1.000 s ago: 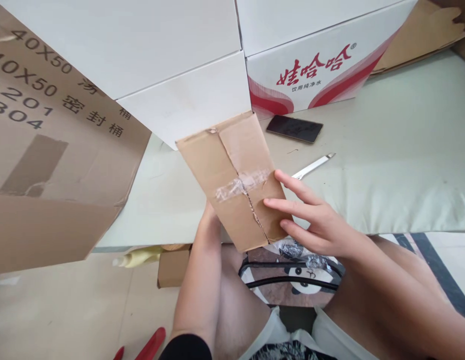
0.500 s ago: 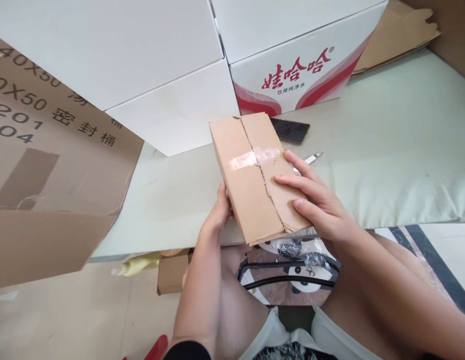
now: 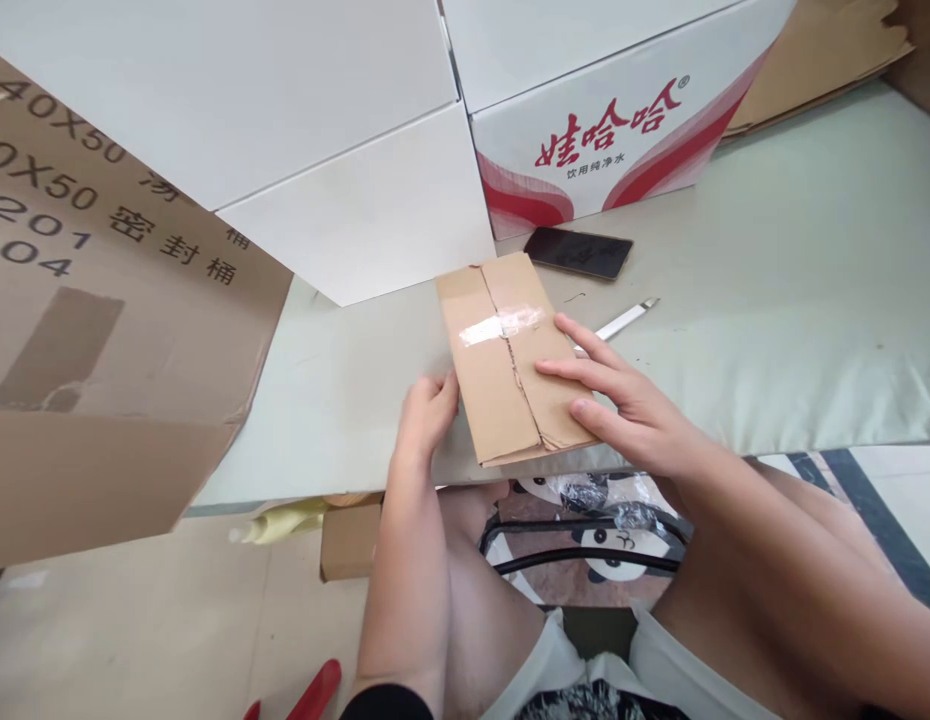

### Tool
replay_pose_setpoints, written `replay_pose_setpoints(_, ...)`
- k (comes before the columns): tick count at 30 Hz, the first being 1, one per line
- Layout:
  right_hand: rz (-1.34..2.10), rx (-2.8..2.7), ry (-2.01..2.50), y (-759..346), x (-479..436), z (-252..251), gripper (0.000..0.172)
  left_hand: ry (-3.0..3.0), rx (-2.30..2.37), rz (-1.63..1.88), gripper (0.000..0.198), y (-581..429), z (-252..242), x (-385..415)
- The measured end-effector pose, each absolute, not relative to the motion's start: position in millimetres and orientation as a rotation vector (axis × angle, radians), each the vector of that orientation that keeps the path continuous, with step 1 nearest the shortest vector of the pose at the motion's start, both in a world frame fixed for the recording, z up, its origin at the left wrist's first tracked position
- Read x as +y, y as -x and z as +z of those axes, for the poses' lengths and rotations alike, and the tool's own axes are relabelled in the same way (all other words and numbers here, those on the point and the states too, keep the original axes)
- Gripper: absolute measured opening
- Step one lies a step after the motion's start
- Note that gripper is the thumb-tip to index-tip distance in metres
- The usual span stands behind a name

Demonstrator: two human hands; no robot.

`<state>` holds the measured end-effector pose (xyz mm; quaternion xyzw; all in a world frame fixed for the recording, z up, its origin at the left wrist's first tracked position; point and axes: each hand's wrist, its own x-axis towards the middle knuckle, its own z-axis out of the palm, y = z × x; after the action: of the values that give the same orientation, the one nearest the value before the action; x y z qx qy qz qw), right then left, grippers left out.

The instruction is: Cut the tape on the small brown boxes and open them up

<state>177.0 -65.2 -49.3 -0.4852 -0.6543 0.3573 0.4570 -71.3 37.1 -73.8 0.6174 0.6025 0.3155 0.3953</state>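
Observation:
A small brown cardboard box [image 3: 489, 385] lies near the front edge of the table, a strip of clear tape across its centre seam. My right hand [image 3: 622, 395] rests on its right side, fingers spread over the top flap and thumb hidden. Against the box's left edge, my left hand [image 3: 429, 415] is closed, its fingers curled under; whatever they hold is out of sight. A slim white craft knife [image 3: 628, 318] lies just beyond my right fingertips, partly covered by them. Behind it is a dark phone [image 3: 581, 252].
White cartons with red lettering [image 3: 607, 150] are stacked at the back of the table [image 3: 795, 330]. A large printed cardboard carton [image 3: 112, 320] stands at left. Folded cardboard [image 3: 817, 60] lies back right. Below are a brown box [image 3: 350, 540] and a red object [image 3: 315, 690].
The cardboard box has come down and sits flatter on the table, showing more of the phone and knife. My left fingers have curled in at its side; my right hand stays on top.

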Motion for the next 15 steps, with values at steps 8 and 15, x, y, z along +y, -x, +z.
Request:
replay_pose_setpoints(8, 0.959, -1.585, 1.18, -164.4, -66.6, -50.4, 0.036, -1.744, 1.339, 1.512, 0.022, 71.6, -34.9, 31.0)
replay_pose_setpoints(15, 0.971, -1.575, 1.155, -164.8, -68.5, -51.5, 0.034, -2.179, 0.963, 1.286, 0.033, 57.0, -32.2, 20.5)
